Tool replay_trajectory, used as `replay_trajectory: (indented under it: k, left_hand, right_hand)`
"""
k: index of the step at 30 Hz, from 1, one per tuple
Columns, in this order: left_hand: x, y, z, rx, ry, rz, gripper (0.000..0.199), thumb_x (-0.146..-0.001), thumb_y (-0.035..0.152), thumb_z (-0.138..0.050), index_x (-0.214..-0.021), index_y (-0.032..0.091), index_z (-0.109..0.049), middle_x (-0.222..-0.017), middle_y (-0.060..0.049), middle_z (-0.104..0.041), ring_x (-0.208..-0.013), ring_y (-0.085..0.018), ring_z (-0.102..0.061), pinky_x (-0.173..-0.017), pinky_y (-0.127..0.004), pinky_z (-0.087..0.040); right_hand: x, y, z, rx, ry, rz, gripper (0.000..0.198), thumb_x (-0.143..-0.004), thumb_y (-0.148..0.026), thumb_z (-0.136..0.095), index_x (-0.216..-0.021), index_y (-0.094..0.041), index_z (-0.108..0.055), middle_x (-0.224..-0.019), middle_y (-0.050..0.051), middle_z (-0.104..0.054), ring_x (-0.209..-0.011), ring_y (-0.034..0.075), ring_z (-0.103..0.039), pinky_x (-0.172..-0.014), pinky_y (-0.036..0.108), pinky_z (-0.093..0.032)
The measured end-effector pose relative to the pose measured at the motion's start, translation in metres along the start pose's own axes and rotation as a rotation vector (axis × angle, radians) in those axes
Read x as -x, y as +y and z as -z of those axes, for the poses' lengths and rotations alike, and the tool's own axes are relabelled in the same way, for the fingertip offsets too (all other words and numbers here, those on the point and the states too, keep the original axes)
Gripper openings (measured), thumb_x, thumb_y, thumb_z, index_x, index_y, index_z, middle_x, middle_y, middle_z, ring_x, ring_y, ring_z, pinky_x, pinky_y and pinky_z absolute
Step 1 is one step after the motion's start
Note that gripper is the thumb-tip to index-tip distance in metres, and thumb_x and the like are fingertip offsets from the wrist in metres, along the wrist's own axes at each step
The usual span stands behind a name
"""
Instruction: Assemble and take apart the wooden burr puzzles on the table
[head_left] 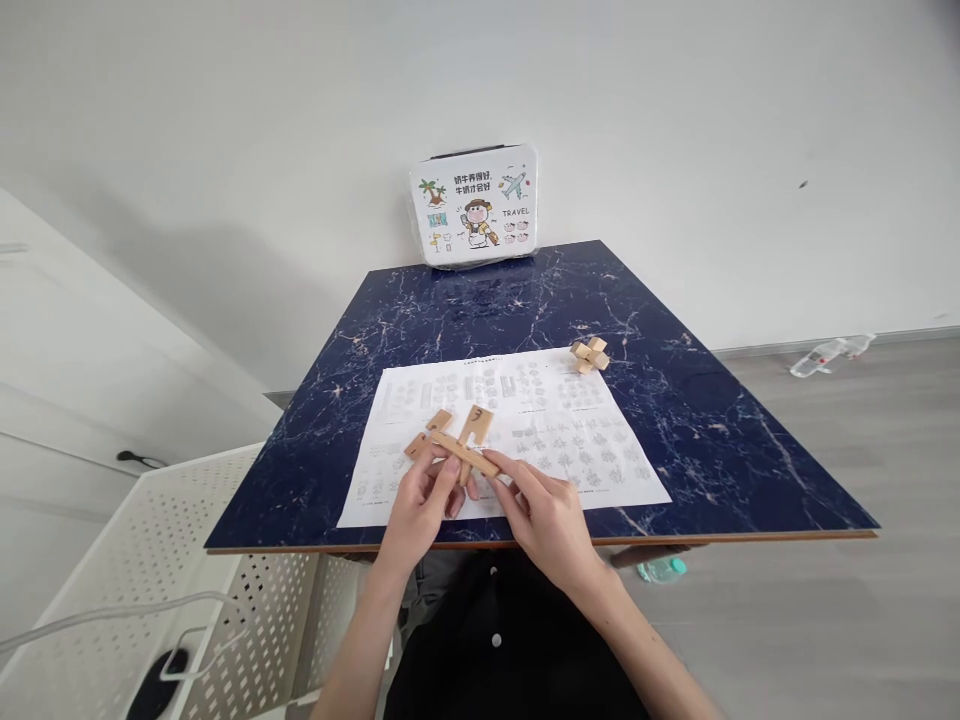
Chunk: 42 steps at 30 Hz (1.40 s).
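Note:
My left hand (427,498) is closed, its thumb and fingers pinching flat wooden puzzle pieces near the table's front edge. A narrow wooden strip (469,455) lies crosswise over a wider wooden piece marked "3" (477,422). At the strip's right end, the fingers of my right hand (546,512) are closed on it. Just beyond my left fingertips are two more wooden parts, a small piece (440,420) and a marked piece (417,445); the strip partly covers them. Whether these touch the held pieces I cannot tell. Beneath everything is a printed instruction sheet (570,450) with rows of small diagrams.
An interlocked wooden block puzzle (590,355) sits at the sheet's far right corner. A white cartoon-printed case (480,208) stands against the wall at the back of the blue marble-patterned table (660,410). On the left is a white perforated cabinet (150,540); plastic bottles (832,354) lie on the floor.

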<state>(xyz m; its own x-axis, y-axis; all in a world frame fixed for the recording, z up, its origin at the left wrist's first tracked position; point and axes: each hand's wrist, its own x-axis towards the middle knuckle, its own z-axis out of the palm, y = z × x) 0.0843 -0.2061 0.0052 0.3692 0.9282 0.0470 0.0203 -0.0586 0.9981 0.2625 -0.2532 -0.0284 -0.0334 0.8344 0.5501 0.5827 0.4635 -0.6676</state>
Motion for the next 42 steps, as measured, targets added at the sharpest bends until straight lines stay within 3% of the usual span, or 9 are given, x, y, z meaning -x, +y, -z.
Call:
replay_trajectory:
  k: [4,7,12,18,24,29,33,37,42]
  left_hand:
    - [-0.001,-0.005,-0.002,0.113,0.251,-0.136,0.028,-0.106,0.046,-0.055,-0.098,0.019,-0.057,-0.077,0.001,-0.062,-0.050,-0.006,-0.041,-0.049,-0.021,-0.034]
    - [-0.003,-0.005,-0.003,0.177,0.401,-0.199,0.030,-0.106,0.045,-0.056,-0.091,0.019,-0.055,-0.077,0.002,-0.058,-0.049,-0.005,-0.037,-0.046,-0.020,-0.031]
    - [-0.003,-0.003,-0.005,0.243,0.458,-0.213,0.034,-0.103,0.048,-0.060,-0.086,0.019,-0.052,-0.072,0.003,-0.053,-0.048,-0.005,-0.035,-0.045,-0.018,-0.029]
    - [-0.002,-0.005,-0.005,0.213,0.459,-0.211,0.035,-0.103,0.050,-0.061,-0.088,0.019,-0.053,-0.071,0.004,-0.055,-0.046,-0.004,-0.036,-0.045,-0.018,-0.031]
    - [0.000,-0.010,-0.001,0.201,0.451,-0.223,0.029,-0.104,0.048,-0.060,-0.098,0.020,-0.057,-0.083,0.000,-0.063,-0.050,-0.005,-0.045,-0.047,-0.019,-0.035]
    - [0.000,-0.009,0.001,0.174,0.398,-0.224,0.023,-0.101,0.041,-0.066,-0.108,0.020,-0.061,-0.097,-0.003,-0.067,-0.059,-0.008,-0.056,-0.058,-0.023,-0.048]
    - [0.000,-0.009,0.002,0.152,0.370,-0.178,0.031,-0.097,0.042,-0.071,-0.116,0.019,-0.063,-0.098,-0.006,-0.070,-0.069,-0.014,-0.064,-0.062,-0.028,-0.054]
    - [0.001,-0.012,0.003,0.112,0.338,-0.173,0.029,-0.096,0.041,-0.073,-0.110,0.017,-0.066,-0.094,-0.007,-0.072,-0.072,-0.016,-0.067,-0.063,-0.029,-0.055]
    - [0.001,-0.010,0.003,0.132,0.352,-0.141,0.029,-0.091,0.043,-0.078,-0.099,0.017,-0.067,-0.069,0.000,-0.065,-0.060,-0.013,-0.061,-0.055,-0.025,-0.049]
  right_hand:
    - [-0.016,-0.003,0.005,0.047,-0.065,-0.060,0.031,-0.109,-0.027,-0.048,-0.138,-0.021,-0.057,-0.111,0.009,-0.075,-0.069,0.017,-0.068,-0.057,0.029,-0.048]
    - [-0.044,-0.001,0.002,0.185,-0.180,0.001,0.029,-0.105,-0.018,-0.051,-0.132,-0.019,-0.062,-0.126,0.012,-0.070,-0.103,0.027,-0.070,-0.071,0.035,-0.055]
    - [-0.100,0.008,-0.024,0.256,-0.417,0.193,0.036,-0.099,-0.005,-0.053,-0.131,-0.017,-0.063,-0.133,0.014,-0.067,-0.125,0.030,-0.056,-0.100,0.045,-0.050]
    - [-0.134,0.014,-0.041,0.376,-0.627,0.144,0.019,-0.102,-0.015,-0.056,-0.112,-0.014,-0.071,-0.119,0.017,-0.068,-0.117,0.030,-0.055,-0.097,0.041,-0.046]
    - [-0.119,0.017,-0.022,0.354,-0.568,-0.042,0.027,-0.109,-0.030,-0.045,-0.103,-0.016,-0.067,-0.109,0.012,-0.070,-0.088,0.023,-0.065,-0.072,0.033,-0.045]
    - [-0.085,0.003,0.011,-0.535,-0.179,-0.487,0.038,-0.109,-0.049,-0.044,-0.084,-0.021,-0.052,-0.062,-0.004,-0.053,-0.056,0.014,-0.047,-0.060,0.028,-0.038]
    - [-0.058,-0.018,0.024,-1.312,-0.289,-0.688,0.036,-0.102,-0.051,-0.060,-0.087,-0.019,-0.053,-0.068,-0.004,-0.050,-0.053,0.009,-0.031,-0.049,0.023,-0.025]
    - [-0.043,-0.032,0.022,-1.677,-0.273,-0.828,0.020,-0.100,-0.033,-0.066,-0.094,-0.015,-0.059,-0.070,-0.004,-0.050,-0.055,0.007,-0.030,-0.047,0.018,-0.026]
    - [-0.032,-0.040,0.014,-1.892,-0.264,-0.905,0.014,-0.097,-0.026,-0.068,-0.098,-0.013,-0.064,-0.073,-0.003,-0.050,-0.055,0.006,-0.031,-0.045,0.014,-0.030]
